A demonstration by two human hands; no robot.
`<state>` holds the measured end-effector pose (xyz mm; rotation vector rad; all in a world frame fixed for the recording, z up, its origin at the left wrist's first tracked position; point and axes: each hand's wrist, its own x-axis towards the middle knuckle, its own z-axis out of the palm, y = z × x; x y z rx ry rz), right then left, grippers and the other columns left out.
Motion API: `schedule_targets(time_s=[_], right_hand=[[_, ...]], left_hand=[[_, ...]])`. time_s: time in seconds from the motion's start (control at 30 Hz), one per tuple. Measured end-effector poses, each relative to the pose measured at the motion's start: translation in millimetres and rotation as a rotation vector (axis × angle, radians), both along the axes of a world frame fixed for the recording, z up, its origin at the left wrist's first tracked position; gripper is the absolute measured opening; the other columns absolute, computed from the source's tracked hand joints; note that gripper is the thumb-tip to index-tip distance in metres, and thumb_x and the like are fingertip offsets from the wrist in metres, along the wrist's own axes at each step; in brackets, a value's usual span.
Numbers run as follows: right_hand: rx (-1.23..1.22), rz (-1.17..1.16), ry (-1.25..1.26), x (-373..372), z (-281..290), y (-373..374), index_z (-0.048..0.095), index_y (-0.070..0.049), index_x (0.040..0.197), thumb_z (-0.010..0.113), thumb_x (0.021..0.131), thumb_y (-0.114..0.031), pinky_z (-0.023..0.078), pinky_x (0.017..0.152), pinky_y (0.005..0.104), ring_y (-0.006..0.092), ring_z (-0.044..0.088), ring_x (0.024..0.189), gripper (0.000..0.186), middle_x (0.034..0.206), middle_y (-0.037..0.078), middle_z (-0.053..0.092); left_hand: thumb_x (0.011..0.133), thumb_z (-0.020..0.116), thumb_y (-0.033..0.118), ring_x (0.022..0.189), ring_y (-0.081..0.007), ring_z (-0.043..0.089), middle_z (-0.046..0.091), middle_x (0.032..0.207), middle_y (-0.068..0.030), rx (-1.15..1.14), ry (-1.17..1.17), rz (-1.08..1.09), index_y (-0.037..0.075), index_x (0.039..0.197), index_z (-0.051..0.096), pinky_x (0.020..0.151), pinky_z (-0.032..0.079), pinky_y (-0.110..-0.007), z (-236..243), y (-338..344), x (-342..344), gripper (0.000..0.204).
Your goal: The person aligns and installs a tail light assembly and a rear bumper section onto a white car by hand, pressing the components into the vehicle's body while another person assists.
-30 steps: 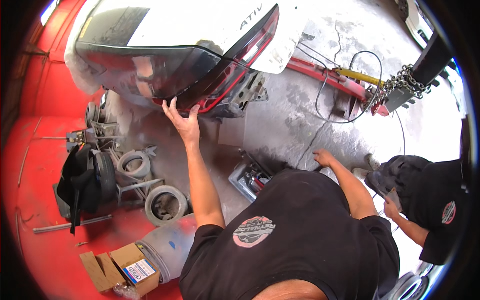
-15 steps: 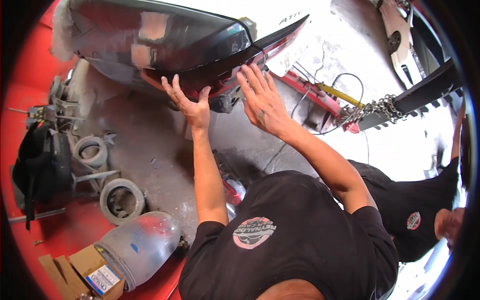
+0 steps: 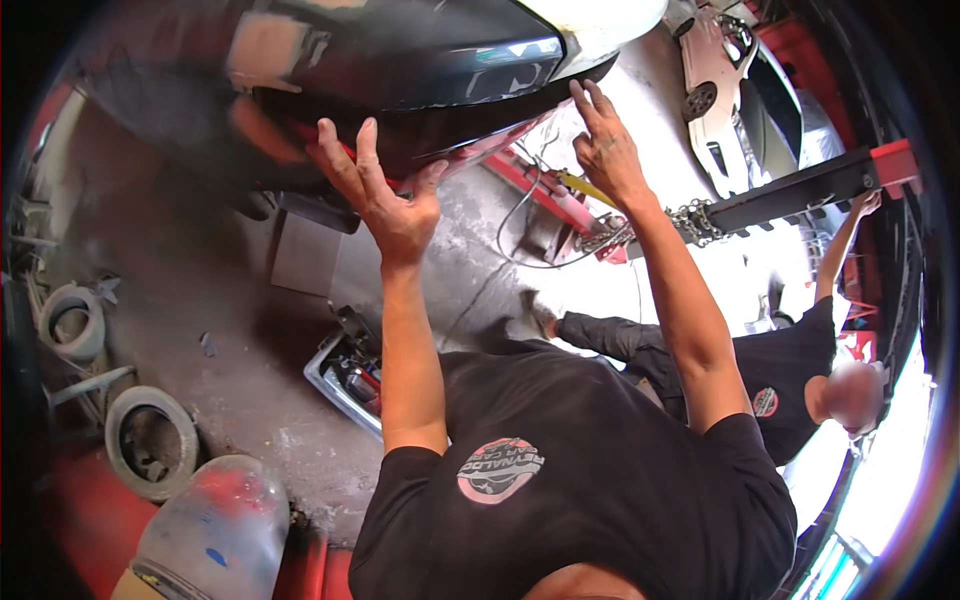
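I have smooth, glossy paint ahead of me, on a dark curved car body panel [image 3: 430, 55] broken by a pale matt patch [image 3: 265, 45]; the concrete floor [image 3: 260, 400] below it is rough and stained. The long, tapering dark tail lamp [image 3: 450, 130] sits along the panel's near edge, its shiny lens nearly black with red along the lower side, narrowing to a point at the right. My left hand [image 3: 392, 212] is spread wide, thumb well apart from the fingers, at the lamp's left stretch. My right hand [image 3: 610, 158] has two fingers straightened to its right tip, the others partly folded; I cannot tell how hard either hand presses.

Beyond my right forearm, a black steel beam [image 3: 800, 195] wrapped in a metal chain [image 3: 690, 220] crosses the space, with a co-worker [image 3: 790, 375] nearer. A grey plastic toolbox [image 3: 335, 378] lies partly behind my left forearm; a dusty grey tyre [image 3: 185, 435] lies farther left.
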<state>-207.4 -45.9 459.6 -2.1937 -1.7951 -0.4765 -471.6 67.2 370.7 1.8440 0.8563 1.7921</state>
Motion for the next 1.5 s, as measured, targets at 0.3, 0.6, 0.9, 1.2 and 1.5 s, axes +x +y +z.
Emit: schedule_targets(time_s=[0.3,0.6,0.9,1.2,1.5], right_hand=[[-0.116,0.127,0.165,-80,18,-7,0.037,-0.010,0.158,0.049,0.080,-0.004,0.050,0.104,0.0421,0.0430,0.047,0.140,0.080,0.166,0.019,0.029],[-0.051,0.145,-0.045,-61,3,-9,0.036,0.002,0.153,0.056,0.068,0.003,0.040,0.114,0.0500,0.0452,0.042,0.142,0.087,0.160,0.023,0.037],[-0.028,-0.054,-0.004,-22,-11,-10,0.030,-0.003,0.158,0.056,0.079,-0.004,0.047,0.102,0.0478,0.0480,0.055,0.119,0.083,0.136,0.031,0.051],[-0.119,-0.115,-0.047,-32,-2,-11,0.025,-0.019,0.163,0.058,0.082,-0.008,0.057,0.070,0.0476,0.0378,0.067,0.079,0.089,0.092,0.020,0.065],[-0.007,-0.034,-0.171,-83,-12,7,0.038,0.006,0.150,0.062,0.078,-0.008,0.043,0.111,0.0499,0.0448,0.045,0.138,0.077,0.149,0.032,0.043]], left_hand=[[0.082,0.084,0.032,0.153,-0.0512,0.012,0.019,0.166,-0.0246,0.019,-0.050,0.020,0.008,0.149,0.047,0.123,0.015,-0.062,0,3,-1,0.080],[0.081,0.085,0.037,0.154,-0.0449,0.014,0.017,0.167,-0.0227,-0.001,0.013,0.007,0.007,0.149,0.045,0.123,0.016,-0.057,2,-5,-8,0.085],[0.080,0.087,0.034,0.155,-0.0423,0.014,0.016,0.168,-0.0210,-0.009,0.012,-0.019,0.007,0.149,0.046,0.124,0.018,-0.055,9,-3,-3,0.085],[0.080,0.088,0.028,0.155,-0.0414,0.014,0.015,0.168,-0.0214,-0.018,0.027,-0.027,0.006,0.150,0.044,0.124,0.020,-0.053,8,-9,-6,0.085],[0.080,0.087,0.026,0.155,-0.0420,0.016,0.015,0.167,-0.0230,-0.010,0.030,-0.041,0.006,0.150,0.043,0.123,0.021,-0.053,9,-7,1,0.085]])
